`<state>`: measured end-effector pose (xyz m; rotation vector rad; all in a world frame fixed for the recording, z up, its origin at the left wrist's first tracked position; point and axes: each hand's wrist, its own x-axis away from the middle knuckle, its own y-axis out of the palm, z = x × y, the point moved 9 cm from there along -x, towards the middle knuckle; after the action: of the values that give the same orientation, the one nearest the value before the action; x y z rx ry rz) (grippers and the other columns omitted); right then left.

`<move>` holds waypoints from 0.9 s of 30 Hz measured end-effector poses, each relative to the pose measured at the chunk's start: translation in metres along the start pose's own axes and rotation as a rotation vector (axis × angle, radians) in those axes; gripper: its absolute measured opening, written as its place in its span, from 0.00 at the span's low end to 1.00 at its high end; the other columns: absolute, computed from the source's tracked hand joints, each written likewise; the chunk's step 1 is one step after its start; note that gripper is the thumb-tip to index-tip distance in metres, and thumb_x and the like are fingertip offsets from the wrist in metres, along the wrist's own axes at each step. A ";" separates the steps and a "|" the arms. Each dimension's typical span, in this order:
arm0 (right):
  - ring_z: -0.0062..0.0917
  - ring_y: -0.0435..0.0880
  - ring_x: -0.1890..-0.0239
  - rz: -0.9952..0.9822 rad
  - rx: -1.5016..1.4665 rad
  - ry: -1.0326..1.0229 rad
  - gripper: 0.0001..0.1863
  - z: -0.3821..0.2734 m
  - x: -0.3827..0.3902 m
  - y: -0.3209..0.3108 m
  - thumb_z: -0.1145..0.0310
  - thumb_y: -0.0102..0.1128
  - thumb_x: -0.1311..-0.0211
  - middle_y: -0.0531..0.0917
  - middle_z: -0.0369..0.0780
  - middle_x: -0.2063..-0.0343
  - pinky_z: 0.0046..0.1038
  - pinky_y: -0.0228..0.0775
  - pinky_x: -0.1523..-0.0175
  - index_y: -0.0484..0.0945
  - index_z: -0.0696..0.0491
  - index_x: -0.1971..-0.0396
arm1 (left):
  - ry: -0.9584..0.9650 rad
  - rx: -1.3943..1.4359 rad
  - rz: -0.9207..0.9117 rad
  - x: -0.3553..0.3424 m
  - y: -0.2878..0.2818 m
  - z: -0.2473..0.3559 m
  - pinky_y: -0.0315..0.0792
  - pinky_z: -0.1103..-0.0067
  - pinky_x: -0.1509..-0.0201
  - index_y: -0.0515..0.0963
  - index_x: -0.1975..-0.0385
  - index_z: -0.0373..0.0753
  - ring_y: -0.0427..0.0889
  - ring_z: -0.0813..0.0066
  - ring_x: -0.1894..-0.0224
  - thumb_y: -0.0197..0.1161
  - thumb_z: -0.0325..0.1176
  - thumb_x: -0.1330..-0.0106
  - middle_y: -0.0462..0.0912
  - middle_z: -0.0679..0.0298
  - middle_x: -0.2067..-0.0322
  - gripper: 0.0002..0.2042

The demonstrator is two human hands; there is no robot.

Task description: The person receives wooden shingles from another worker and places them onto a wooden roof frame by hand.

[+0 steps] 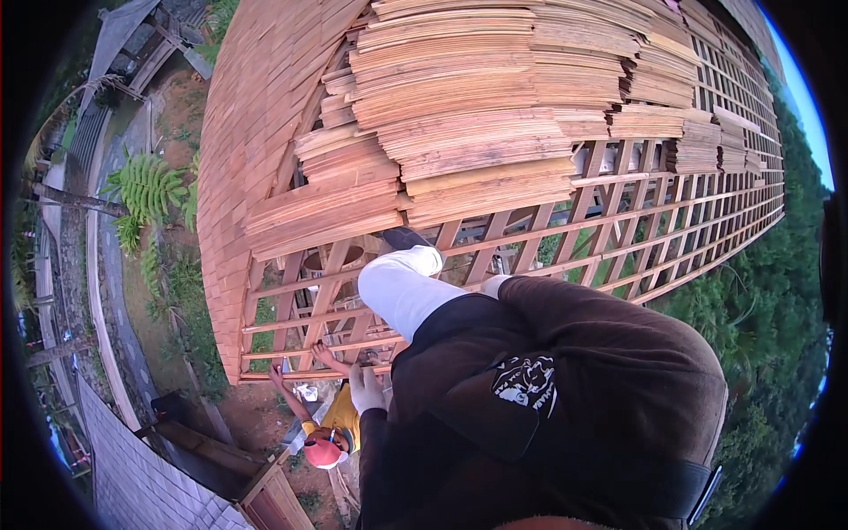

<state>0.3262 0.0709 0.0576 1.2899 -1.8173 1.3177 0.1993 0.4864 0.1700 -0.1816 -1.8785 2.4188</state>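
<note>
Roof frame, one gloved left hand

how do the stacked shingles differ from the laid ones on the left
The stacked shingles lie in thick piles; the laid shingles form an overlapping covering. The stacked shingles mostly show long, thin edges; the laid shingles show rectangular faces. Both look wooden and brownish.

Stacks of shingles lie across the wooden strips of a roof frame, with laid shingles to their left and bare strips to their right and nearer the person. One shoe is at the stacks' near edge. The person's left hand is beside the frame's lower edge, a co-worker below it. Trees lie beyond, right; another roof, lower left.
</note>
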 end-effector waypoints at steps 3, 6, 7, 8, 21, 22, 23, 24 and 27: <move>0.43 0.85 0.42 -0.010 0.055 0.216 0.24 0.043 0.025 -0.011 0.55 0.61 0.38 0.86 0.49 0.46 0.42 0.76 0.38 0.87 0.53 0.47 | -0.396 0.689 0.086 -0.151 -0.042 0.071 0.71 0.59 0.37 0.71 0.35 0.28 0.79 0.44 0.42 0.64 0.37 0.30 0.79 0.42 0.42 0.27; 0.42 0.86 0.43 0.073 0.162 0.221 0.20 0.031 0.025 -0.088 0.60 0.59 0.38 0.87 0.49 0.48 0.41 0.78 0.41 0.88 0.51 0.49 | 0.124 0.526 -0.002 -0.250 -0.078 0.171 0.70 0.57 0.36 0.77 0.39 0.36 0.78 0.42 0.43 0.66 0.35 0.36 0.82 0.44 0.46 0.24; 0.41 0.87 0.44 0.098 0.210 0.214 0.20 0.018 0.019 -0.122 0.59 0.58 0.37 0.88 0.49 0.49 0.41 0.79 0.42 0.88 0.51 0.50 | 0.228 0.583 -0.059 -0.266 -0.074 0.192 0.69 0.58 0.35 0.80 0.43 0.38 0.78 0.44 0.41 0.66 0.36 0.35 0.83 0.47 0.47 0.21; 0.41 0.87 0.45 0.131 0.270 0.174 0.20 0.002 0.005 -0.153 0.59 0.57 0.36 0.88 0.48 0.50 0.42 0.79 0.43 0.88 0.52 0.50 | 0.265 0.600 -0.142 -0.270 -0.051 0.200 0.68 0.59 0.35 0.81 0.44 0.38 0.80 0.47 0.44 0.65 0.37 0.35 0.84 0.51 0.49 0.20; 0.41 0.75 0.33 0.332 0.937 -0.187 0.21 -0.111 -0.204 -0.397 0.64 0.58 0.37 0.86 0.44 0.45 0.49 0.47 0.23 0.87 0.56 0.48 | 0.058 0.821 -0.034 -0.320 -0.025 0.180 0.70 0.57 0.36 0.85 0.62 0.38 0.86 0.51 0.53 0.64 0.33 0.40 0.88 0.54 0.61 0.10; 0.41 0.74 0.31 0.371 0.950 -0.121 0.23 -0.100 -0.214 -0.405 0.63 0.57 0.36 0.84 0.46 0.42 0.49 0.46 0.22 0.85 0.58 0.46 | 0.051 0.832 -0.030 -0.324 -0.023 0.179 0.70 0.57 0.36 0.85 0.62 0.38 0.86 0.52 0.53 0.64 0.33 0.41 0.88 0.54 0.61 0.10; 0.41 0.73 0.30 0.418 0.966 -0.053 0.25 -0.083 -0.221 -0.417 0.63 0.55 0.35 0.83 0.48 0.40 0.49 0.46 0.22 0.83 0.59 0.43 | 0.049 0.841 -0.017 -0.329 -0.022 0.178 0.70 0.57 0.36 0.85 0.61 0.38 0.86 0.52 0.53 0.65 0.33 0.42 0.89 0.55 0.61 0.11; 0.42 0.74 0.30 0.430 1.114 -0.032 0.26 -0.044 -0.229 -0.421 0.62 0.55 0.35 0.81 0.50 0.38 0.47 0.45 0.21 0.82 0.60 0.41 | 0.087 0.844 -0.027 -0.340 -0.022 0.186 0.70 0.57 0.36 0.85 0.61 0.38 0.86 0.52 0.53 0.65 0.33 0.42 0.89 0.55 0.61 0.11; 0.40 0.82 0.42 0.471 1.175 -0.100 0.23 -0.028 -0.235 -0.417 0.56 0.55 0.33 0.85 0.49 0.47 0.39 0.57 0.29 0.86 0.58 0.50 | 0.087 0.838 -0.028 -0.343 -0.019 0.183 0.70 0.57 0.36 0.85 0.60 0.39 0.86 0.52 0.53 0.65 0.33 0.43 0.89 0.55 0.61 0.12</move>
<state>0.7969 0.1605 0.0374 1.4633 -1.4040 2.8637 0.5131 0.2705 0.2497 -0.1899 -0.7032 2.8618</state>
